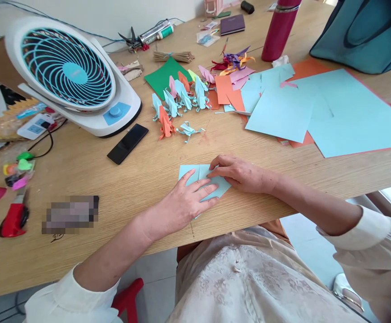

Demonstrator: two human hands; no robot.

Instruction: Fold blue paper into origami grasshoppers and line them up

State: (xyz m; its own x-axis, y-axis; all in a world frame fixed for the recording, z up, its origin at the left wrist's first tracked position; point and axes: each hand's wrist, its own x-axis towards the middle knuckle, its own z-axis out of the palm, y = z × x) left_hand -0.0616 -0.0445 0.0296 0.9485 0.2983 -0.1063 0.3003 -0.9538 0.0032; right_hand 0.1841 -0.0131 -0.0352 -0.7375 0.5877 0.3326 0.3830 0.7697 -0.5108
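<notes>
A light blue sheet of folding paper [204, 170] lies near the table's front edge, partly covered by both of my hands. A crease line shows in its upper part. My left hand [185, 202] rests flat across it with the fingers spread. At the sheet's upper right, my right hand [240, 172] has its fingers bent and closed on the paper's edge; the fingertips are partly hidden. Just beyond stands a small light blue folded paper figure [188, 130], beside an orange one [165, 123] and several more light blue figures [183, 96].
A white and blue fan [76, 74] stands at the back left, with a black phone [128, 143] before it. Large light blue sheets [360, 112] lie to the right, below a red bottle [279, 33] and a teal bag [366, 36]. A red-handled cutter [14, 220] lies far left.
</notes>
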